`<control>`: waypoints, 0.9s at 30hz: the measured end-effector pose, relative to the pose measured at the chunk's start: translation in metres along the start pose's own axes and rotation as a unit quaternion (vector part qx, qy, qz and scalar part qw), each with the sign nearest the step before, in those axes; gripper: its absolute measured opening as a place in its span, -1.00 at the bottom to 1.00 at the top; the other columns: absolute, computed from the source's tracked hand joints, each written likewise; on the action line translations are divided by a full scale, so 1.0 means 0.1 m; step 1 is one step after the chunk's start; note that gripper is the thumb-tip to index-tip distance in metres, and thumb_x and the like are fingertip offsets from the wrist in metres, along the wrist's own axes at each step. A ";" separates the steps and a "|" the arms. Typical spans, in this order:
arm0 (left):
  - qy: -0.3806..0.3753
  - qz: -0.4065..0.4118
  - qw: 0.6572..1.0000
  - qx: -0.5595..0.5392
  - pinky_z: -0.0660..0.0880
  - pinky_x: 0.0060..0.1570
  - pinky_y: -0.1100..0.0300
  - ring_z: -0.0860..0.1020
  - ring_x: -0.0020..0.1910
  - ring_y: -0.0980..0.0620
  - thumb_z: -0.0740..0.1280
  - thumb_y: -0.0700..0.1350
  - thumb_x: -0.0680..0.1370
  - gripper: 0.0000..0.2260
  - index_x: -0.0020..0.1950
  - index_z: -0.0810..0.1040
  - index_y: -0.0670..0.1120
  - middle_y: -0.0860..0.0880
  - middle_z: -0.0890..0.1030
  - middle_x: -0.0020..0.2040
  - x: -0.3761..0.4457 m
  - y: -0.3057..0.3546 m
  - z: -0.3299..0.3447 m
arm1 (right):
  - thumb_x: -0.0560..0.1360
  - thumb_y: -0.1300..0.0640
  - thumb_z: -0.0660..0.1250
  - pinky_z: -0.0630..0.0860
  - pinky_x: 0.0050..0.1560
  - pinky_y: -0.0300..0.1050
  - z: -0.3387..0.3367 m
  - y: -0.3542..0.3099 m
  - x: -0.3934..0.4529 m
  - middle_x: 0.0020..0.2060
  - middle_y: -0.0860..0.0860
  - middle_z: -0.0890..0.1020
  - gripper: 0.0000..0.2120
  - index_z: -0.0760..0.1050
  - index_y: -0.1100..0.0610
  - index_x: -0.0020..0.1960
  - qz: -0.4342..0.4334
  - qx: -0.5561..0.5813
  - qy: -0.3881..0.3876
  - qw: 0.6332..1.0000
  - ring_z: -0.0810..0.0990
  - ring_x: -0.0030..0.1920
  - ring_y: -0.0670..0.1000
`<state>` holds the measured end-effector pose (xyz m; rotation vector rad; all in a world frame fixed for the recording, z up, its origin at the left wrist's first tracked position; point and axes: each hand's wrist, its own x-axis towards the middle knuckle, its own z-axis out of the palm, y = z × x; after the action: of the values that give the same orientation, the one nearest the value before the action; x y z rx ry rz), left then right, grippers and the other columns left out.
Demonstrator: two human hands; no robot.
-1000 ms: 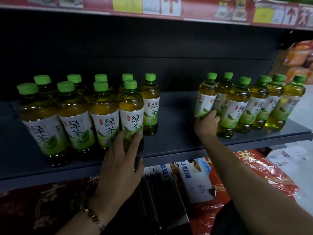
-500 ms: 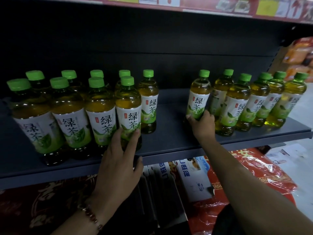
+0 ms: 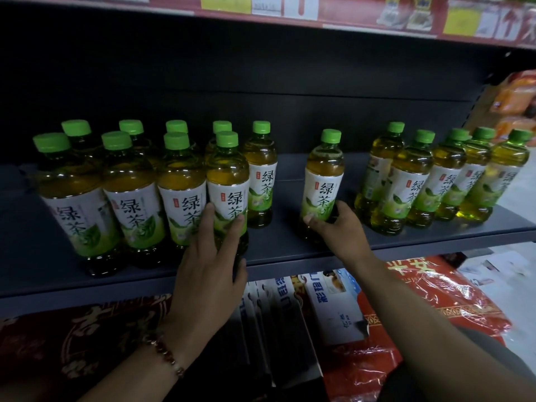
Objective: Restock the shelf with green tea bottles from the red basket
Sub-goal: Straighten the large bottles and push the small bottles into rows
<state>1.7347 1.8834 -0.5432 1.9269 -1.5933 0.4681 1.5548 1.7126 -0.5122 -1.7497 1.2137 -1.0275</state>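
Note:
Green tea bottles with green caps stand on a dark grey shelf [image 3: 284, 248]. Several form a left group [image 3: 130, 198] in two rows, and several more a right group [image 3: 435, 187]. My left hand [image 3: 208, 262] wraps the lower part of the front right bottle [image 3: 227, 181] of the left group. My right hand [image 3: 338, 227] grips the base of a single bottle [image 3: 323, 181] standing in the gap between the groups, tilted slightly. The red basket is out of sight.
A red price strip [image 3: 319, 10] runs along the shelf above. Below the shelf lie red packaged goods [image 3: 420, 309] and blue-and-white boxes [image 3: 333, 303]. Orange packets [image 3: 513, 105] sit at the far right. Bare shelf remains between the single bottle and each group.
My right hand has slid one bottle leftward out of the right group into the gap. My left hand has stayed on the front right bottle of the left group.

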 end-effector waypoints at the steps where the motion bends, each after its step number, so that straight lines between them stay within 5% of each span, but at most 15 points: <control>1: -0.001 -0.001 1.000 -0.005 0.52 0.17 -0.18 0.28 0.45 -0.31 0.45 -0.12 0.47 -0.32 0.55 0.27 -0.05 -0.28 0.08 0.57 -0.01 0.01 0.00 | 0.44 0.12 0.51 0.51 -0.02 -0.24 0.02 -0.01 -0.04 0.11 0.00 0.62 -0.56 0.48 0.15 0.26 -0.005 0.002 -0.017 1.000 0.59 0.03 -0.07; 4: -0.003 -0.009 1.000 -0.016 0.52 0.17 -0.12 0.20 0.50 -0.25 0.45 -0.10 0.48 -0.28 0.58 0.21 -0.03 -0.24 0.03 0.59 -0.02 0.02 0.01 | 0.44 0.14 0.51 0.48 -0.14 -0.48 0.09 -0.07 -0.13 0.01 -0.10 0.63 -0.59 0.51 0.10 0.25 -0.020 0.018 -0.068 0.997 0.58 -0.07 -0.26; 9: -0.008 -0.014 1.000 -0.016 0.48 0.22 -0.08 0.18 0.50 -0.22 0.43 -0.08 0.49 -0.26 0.60 0.15 -0.05 -0.24 0.00 0.60 -0.03 0.03 0.02 | 0.45 0.15 0.50 0.46 -0.11 -0.54 0.25 -0.14 -0.25 -0.06 -0.26 0.61 -0.63 0.51 0.01 0.22 -0.040 0.041 -0.128 0.990 0.58 -0.10 -0.41; 27: -0.012 -0.019 1.000 0.006 0.43 0.27 -0.13 0.26 0.47 -0.28 0.43 -0.07 0.47 -0.26 0.59 0.19 -0.10 -0.28 0.07 0.58 -0.03 0.06 -0.01 | 0.49 0.14 0.47 0.51 0.14 -0.35 0.51 -0.17 -0.28 0.14 -0.14 0.65 -0.56 0.49 0.05 0.34 -0.109 0.050 -0.146 0.982 0.60 0.12 -0.25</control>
<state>1.7279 1.8861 -0.5427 1.9745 -1.5698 0.4416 1.6005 1.7510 -0.5215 -1.9039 0.7883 -0.8966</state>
